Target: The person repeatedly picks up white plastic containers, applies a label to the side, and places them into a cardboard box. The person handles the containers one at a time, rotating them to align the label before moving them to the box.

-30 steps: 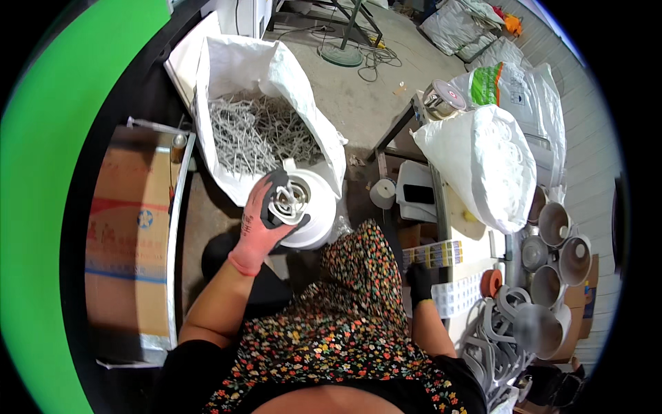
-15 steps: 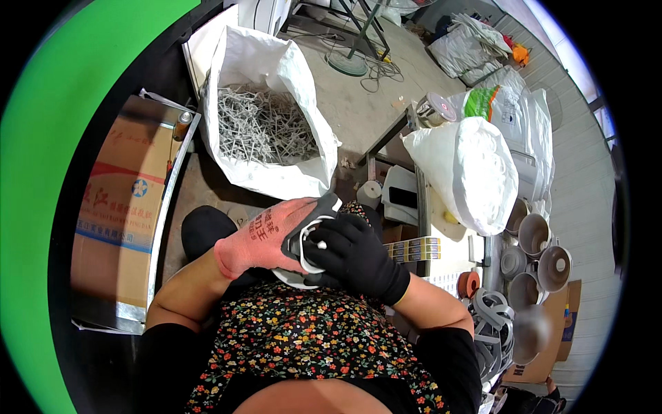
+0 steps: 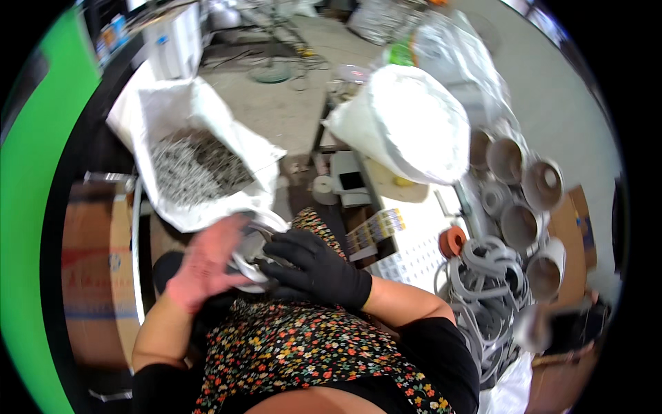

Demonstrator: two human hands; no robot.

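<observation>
In my lap, above the floral apron [image 3: 296, 338], is a white, round, hollow part [image 3: 249, 265] with a raised rim, blurred by motion. My left hand [image 3: 207, 262], in a pink glove with a dark grey palm, grips its left side, fingers over the top and thumb below. From the right, my right hand [image 3: 314, 269] in a black glove holds its near edge, the fingertips bent over the rim. The part's underside and some of my fingers are hidden.
At the left stands an open white sack [image 3: 207, 214] of thin grey pieces beside a cardboard box [image 3: 96, 276]. A white bag [image 3: 414, 131] rests on the right-hand table, near an orange tape roll [image 3: 452, 241], grey looped strips [image 3: 489, 297] and several round cups [image 3: 520, 225].
My view has swung right, so the surroundings sit further left. Both hands have shifted left in the picture with the white part, and the left hand's fingers have spread wider around it.
</observation>
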